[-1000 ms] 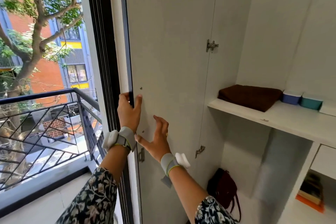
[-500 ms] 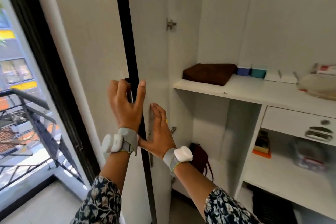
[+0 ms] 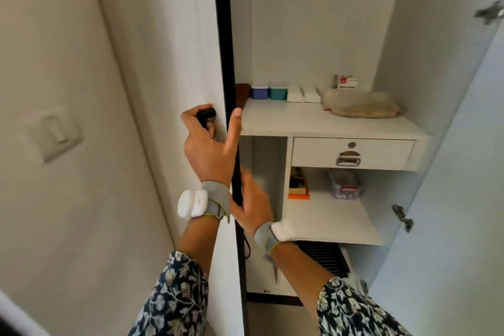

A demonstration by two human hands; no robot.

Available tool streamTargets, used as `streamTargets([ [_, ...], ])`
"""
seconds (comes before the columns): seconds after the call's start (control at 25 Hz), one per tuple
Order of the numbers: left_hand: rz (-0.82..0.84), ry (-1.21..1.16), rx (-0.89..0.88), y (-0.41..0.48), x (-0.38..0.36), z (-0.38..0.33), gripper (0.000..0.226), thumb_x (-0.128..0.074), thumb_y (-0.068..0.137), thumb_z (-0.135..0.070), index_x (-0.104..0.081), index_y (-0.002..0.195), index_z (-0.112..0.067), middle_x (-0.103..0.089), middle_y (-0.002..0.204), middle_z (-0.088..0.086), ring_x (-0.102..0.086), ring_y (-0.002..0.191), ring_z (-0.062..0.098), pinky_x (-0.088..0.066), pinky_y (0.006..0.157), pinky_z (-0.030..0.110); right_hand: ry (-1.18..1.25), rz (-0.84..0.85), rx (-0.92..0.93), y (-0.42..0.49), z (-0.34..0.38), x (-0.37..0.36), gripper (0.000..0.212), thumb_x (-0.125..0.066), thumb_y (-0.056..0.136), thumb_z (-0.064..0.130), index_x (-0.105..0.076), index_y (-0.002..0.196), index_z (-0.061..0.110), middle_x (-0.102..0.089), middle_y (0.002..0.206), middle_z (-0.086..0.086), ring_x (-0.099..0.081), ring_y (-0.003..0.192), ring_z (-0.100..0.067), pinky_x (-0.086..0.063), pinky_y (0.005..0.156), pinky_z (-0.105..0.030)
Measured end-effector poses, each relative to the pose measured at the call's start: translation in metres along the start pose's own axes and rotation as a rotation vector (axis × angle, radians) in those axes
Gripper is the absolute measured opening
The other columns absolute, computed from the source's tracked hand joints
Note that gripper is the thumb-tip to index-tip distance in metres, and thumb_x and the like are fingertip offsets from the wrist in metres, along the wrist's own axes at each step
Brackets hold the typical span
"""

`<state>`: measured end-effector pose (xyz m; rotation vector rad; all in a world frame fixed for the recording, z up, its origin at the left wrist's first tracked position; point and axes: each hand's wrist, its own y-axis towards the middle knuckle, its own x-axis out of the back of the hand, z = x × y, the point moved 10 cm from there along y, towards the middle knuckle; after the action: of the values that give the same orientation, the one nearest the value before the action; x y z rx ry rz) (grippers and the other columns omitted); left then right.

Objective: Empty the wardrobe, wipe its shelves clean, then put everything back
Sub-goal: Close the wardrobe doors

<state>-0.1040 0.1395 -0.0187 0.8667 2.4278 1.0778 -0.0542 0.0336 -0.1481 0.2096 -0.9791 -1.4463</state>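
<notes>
The left hand (image 3: 210, 150) curls its fingers round the black handle (image 3: 206, 114) on the wardrobe door (image 3: 185, 35), thumb straight along the door's dark edge. The right hand (image 3: 253, 207) — blurred, fingers seemingly straight, holding nothing — rests against that edge lower down; the stocked shelf (image 3: 313, 124) lies to the right.

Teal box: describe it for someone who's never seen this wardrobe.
Inside the open white wardrobe, find the upper shelf above the drawer. At its back left, two small boxes stand side by side. The teal box is the right-hand one, between the blue box and the flat white boxes.
</notes>
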Motion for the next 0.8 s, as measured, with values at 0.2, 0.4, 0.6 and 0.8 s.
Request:
streamTargets([
  [0.2, 0.018, -0.005, 0.057, -0.003, -0.076, 0.007, 0.046, -0.030, 0.097, -0.049, -0.049, 0.109, -0.008, -0.054, 0.073, -0.008, -0.049, 0.057, 0.007, -0.032, 0.053, 0.006, -0.031, -0.056, -0.205, 0.014, -0.061, 0.036, 0.033, -0.050, 0.096, 0.033, -0.049, 0.122, 0.014, -0.067, 0.096, -0.010, -0.065, 0.084, -0.023, -0.051, 0.068, -0.030],
  [0.4, -0.010, -0.021, 0.093, -0.003, -0.123, 0.020, 0.047, -0.021, 0.096, -0.042, -0.050, 0.113, -0.008, -0.056, 0.079, -0.006, -0.051, 0.061, 0.008, -0.034, 0.055, 0.006, -0.139, 0.087, -0.325, 0.036, -0.104, 0.039, 0.055, -0.030, 0.099, 0.040, -0.029, 0.145, 0.009, -0.057, 0.126, -0.011, -0.057, 0.114, -0.025, -0.043, 0.086, -0.020],
  [0.6, 0.004, 0.006, 0.083, 0.004, -0.165, 0.032, 0.047, -0.023, 0.097, -0.042, -0.051, 0.114, -0.008, -0.055, 0.077, -0.007, -0.048, 0.058, 0.003, -0.034, 0.054, 0.007, -0.027, 0.038, -0.398, 0.062, -0.150, 0.038, 0.103, 0.001, 0.070, 0.078, -0.029, 0.144, 0.012, -0.058, 0.125, -0.011, -0.058, 0.112, -0.026, -0.049, 0.090, -0.032],
  [0.8, 0.035, 0.082, -0.023, 0.017, -0.208, 0.048, 0.042, -0.030, 0.099, -0.037, -0.052, 0.115, -0.005, -0.057, 0.073, -0.004, -0.049, 0.055, 0.010, -0.032, 0.051, 0.010, 0.052, 0.043, -0.440, 0.092, -0.188, 0.040, 0.047, -0.028, 0.098, 0.042, -0.041, 0.129, 0.009, -0.058, 0.092, -0.008, -0.057, 0.080, -0.020, -0.035, 0.057, -0.008],
])
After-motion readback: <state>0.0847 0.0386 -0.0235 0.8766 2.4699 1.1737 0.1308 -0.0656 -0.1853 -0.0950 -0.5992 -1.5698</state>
